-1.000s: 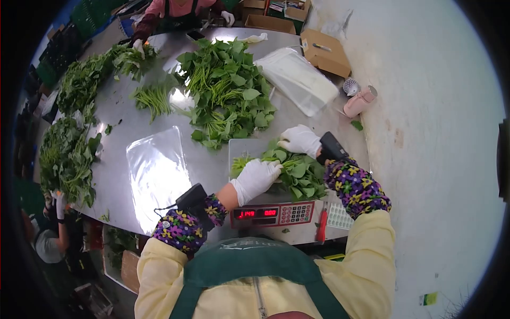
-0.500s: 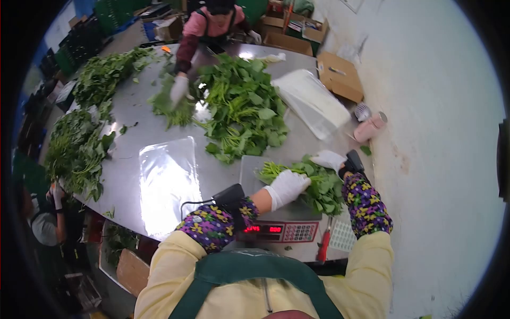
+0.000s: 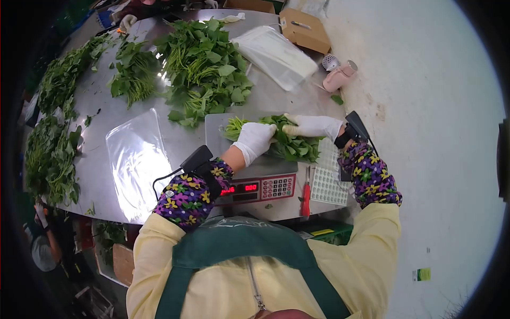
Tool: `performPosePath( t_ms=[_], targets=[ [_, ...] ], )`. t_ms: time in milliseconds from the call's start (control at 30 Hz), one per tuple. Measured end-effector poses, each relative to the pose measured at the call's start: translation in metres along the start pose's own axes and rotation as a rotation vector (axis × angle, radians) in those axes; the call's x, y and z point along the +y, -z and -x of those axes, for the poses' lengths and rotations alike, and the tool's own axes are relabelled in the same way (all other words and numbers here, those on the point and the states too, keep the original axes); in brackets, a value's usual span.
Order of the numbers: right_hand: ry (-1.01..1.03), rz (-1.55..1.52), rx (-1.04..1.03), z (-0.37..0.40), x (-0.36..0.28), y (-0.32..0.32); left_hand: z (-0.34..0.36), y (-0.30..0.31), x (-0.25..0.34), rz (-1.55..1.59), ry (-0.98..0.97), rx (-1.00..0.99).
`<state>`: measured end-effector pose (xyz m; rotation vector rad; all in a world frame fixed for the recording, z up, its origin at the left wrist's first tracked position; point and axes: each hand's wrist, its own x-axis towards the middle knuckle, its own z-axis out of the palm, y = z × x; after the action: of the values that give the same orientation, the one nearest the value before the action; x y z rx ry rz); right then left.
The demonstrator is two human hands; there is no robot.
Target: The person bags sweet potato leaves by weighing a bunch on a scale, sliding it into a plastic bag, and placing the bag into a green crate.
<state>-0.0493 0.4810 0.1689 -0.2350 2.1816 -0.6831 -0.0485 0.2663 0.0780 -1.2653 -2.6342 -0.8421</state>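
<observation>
A bunch of leafy greens [image 3: 291, 148] lies across the scale's metal plate [image 3: 215, 130], stems to the left and leaves to the right. My left hand [image 3: 254, 141], in a white glove, is closed around the bunch near its stems. From the right, my gloved right hand [image 3: 312, 126] curls its fingers on the leaves at the upper side; its fingertips are partly lost among them. Below the bunch, the scale's red display panel [image 3: 257, 188] is lit.
A large heap of greens [image 3: 204, 69] lies beyond the scale, with a smaller bunch [image 3: 134, 74] beside it. Clear plastic bags [image 3: 137, 159] lie left. A red-handled tool [image 3: 305, 199], pink bottle [image 3: 340, 77] and cardboard box [image 3: 304, 31] are at right. A co-worker's gloved hand [image 3: 127, 22] shows far off.
My right hand has come down from the bunch's far edge onto its leaves. My left hand keeps its hold. The co-worker's hand has left the smaller bunch and drawn back. My view has shifted.
</observation>
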Motion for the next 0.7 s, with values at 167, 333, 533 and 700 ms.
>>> performPosePath(
  t_ms=[167, 333, 533, 700],
  targets=[
    [-0.127, 0.295, 0.028, 0.014, -0.017, -0.023, -0.002, 0.001, 0.001, 0.004, 0.003, -0.024],
    [-0.204, 0.436, 0.132, 0.019, -0.043, -0.045, -0.005, 0.005, 0.003, 0.004, 0.001, -0.046],
    [-0.284, 0.699, 0.587, 0.012, -0.041, -0.086, 0.001, 0.002, 0.002, 0.062, 0.008, 0.007],
    [-0.268, 0.436, 0.629, 0.004, -0.015, -0.077, 0.044, 0.031, 0.018, 0.061, -0.07, 0.342]
  ],
)
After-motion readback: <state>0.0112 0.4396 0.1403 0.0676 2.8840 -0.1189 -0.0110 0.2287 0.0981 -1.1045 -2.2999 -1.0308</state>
